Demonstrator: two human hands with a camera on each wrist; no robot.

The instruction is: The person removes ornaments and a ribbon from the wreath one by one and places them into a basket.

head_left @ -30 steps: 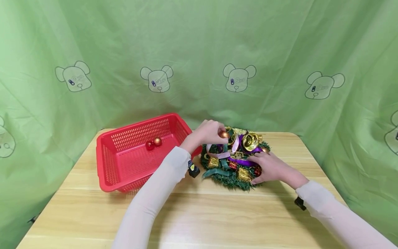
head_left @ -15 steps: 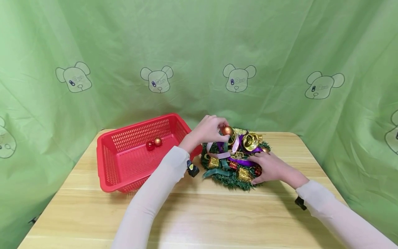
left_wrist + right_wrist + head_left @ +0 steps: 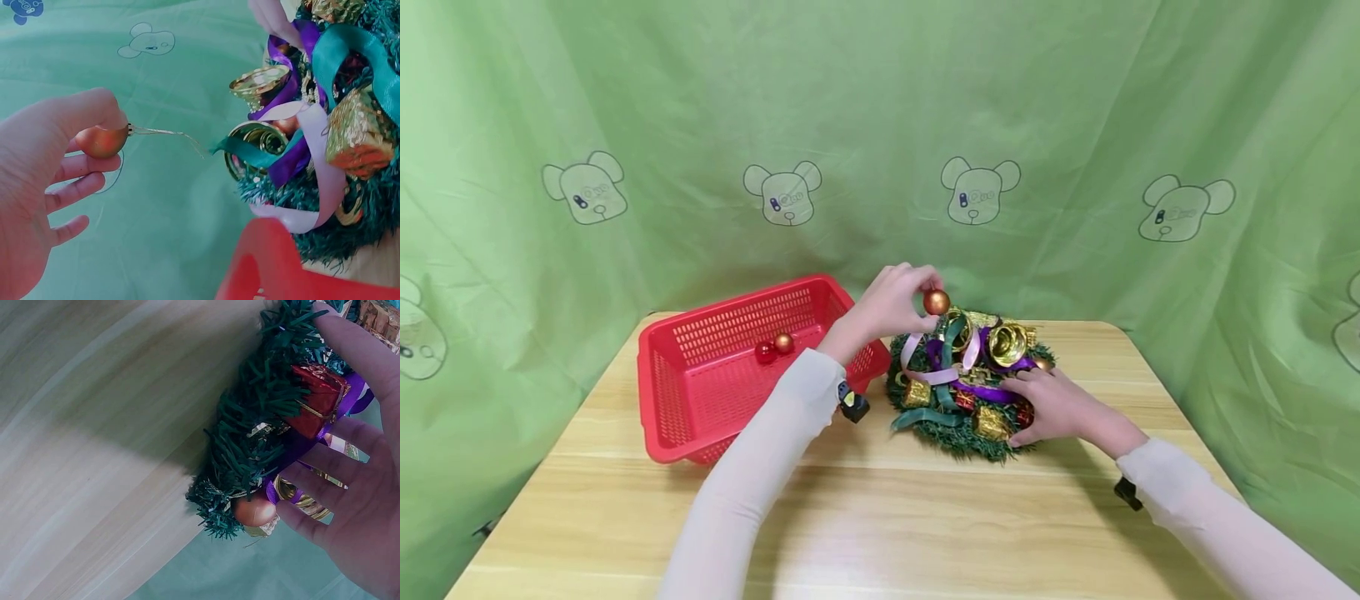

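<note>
My left hand (image 3: 887, 307) pinches a copper-coloured Christmas bauble (image 3: 936, 302) between thumb and fingers, raised over the back left of a green tinsel wreath (image 3: 958, 437). In the left wrist view a thin hanging string (image 3: 164, 132) trails from its cap, apart from the wreath. My right hand (image 3: 1056, 404) rests on the wreath's right side, fingers spread, near a small red gift box (image 3: 315, 400) and another copper bauble (image 3: 255, 510). Gold bells (image 3: 1007, 342), gold gift boxes (image 3: 992, 423) and a purple ribbon (image 3: 983, 392) decorate the wreath.
Left of the wreath stands a red plastic basket (image 3: 658, 450), its right end under my left forearm. Inside it lie a red bauble (image 3: 765, 352) and a gold bauble (image 3: 784, 342). A green curtain (image 3: 880, 100) hangs behind the wooden table (image 3: 880, 533).
My left hand has lifted the copper bauble up off the wreath and now shifts slightly left with it. My right hand has stayed in place on the wreath.
</note>
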